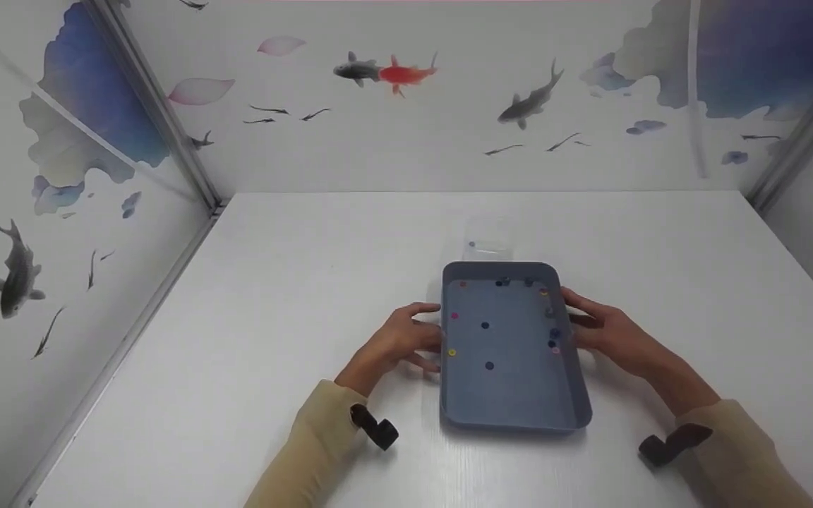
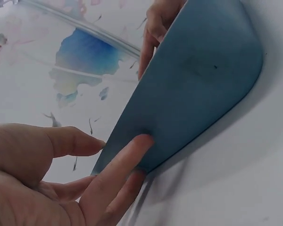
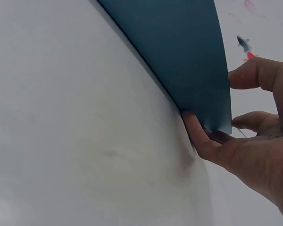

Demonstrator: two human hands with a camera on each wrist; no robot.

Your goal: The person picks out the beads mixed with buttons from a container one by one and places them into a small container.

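Observation:
In the head view a blue-grey rectangular tray (image 1: 519, 395) lies between my two hands, its inside facing up. Several small round button-like pieces (image 1: 485, 325) are scattered in it, dark, pink, yellow and orange, many along the right wall. My left hand (image 1: 401, 337) holds the left long side. In its wrist view the thumb is at the rim, with other fingers against the outer wall (image 2: 193, 84). On the opposite side my right hand (image 1: 618, 339) grips the tray, thumb by the rim and a finger (image 3: 198, 136) at the bottom edge.
Just behind the tray sits a small clear plastic container (image 1: 489, 248) with one dark piece showing at it. The white table (image 1: 308, 268) is bounded by white panels (image 1: 449, 162) at the back and sides, printed with fish and blue shapes.

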